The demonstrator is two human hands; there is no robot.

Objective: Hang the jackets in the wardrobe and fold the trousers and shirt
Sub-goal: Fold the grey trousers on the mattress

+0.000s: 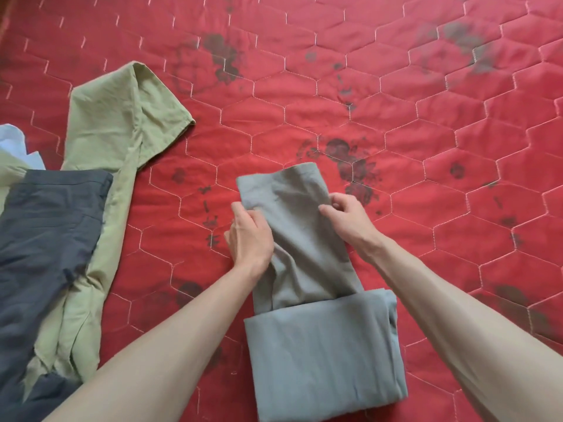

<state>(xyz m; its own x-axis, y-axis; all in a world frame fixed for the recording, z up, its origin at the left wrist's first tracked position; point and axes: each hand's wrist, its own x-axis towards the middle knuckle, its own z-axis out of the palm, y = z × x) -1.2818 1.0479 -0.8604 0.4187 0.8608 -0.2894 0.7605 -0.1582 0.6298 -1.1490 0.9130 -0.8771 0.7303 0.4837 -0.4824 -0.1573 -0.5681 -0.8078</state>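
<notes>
Grey trousers (307, 269) lie on the red quilted bed (426, 147) at 6 o'clock, half folded. Left hand (249, 236) and right hand (350, 220) pinch the leg end's edges, fingers clamped on cloth, apparently to square the next fold.

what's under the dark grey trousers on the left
The dark grey trousers lie on a light green garment, which sticks out above and to their right. Whatever else is beneath them is covered.
</notes>
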